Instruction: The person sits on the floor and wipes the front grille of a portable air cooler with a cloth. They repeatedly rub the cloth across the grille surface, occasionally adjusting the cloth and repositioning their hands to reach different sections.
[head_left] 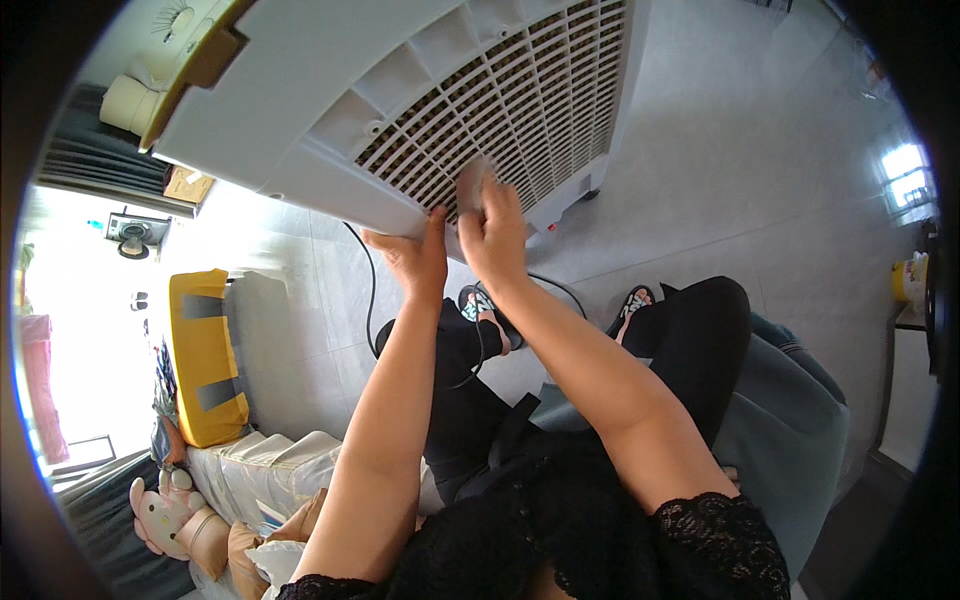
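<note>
A large white air cooler (300, 90) stands tilted before me, its slatted back grille (520, 95) facing my hands. Brown mesh shows behind the slats. My left hand (412, 262) grips the cooler's near lower edge, thumb up against it and some fingers hidden beneath. In my right hand (497, 235), closed against the lower part of the grille, is a small flat greyish-brown piece (474, 183). It is blurred, so its kind cannot be made out. A black cord (370, 285) hangs from the cooler and loops down between my legs.
A caster (591, 194) shows under the cooler's right end. My sandalled feet (480, 305) rest on the grey tile floor (720, 180). To the left are a yellow piece of furniture (205, 355), a covered sofa (270, 465) and a plush toy (160, 520). A grey-green seat (790, 430) is beneath me.
</note>
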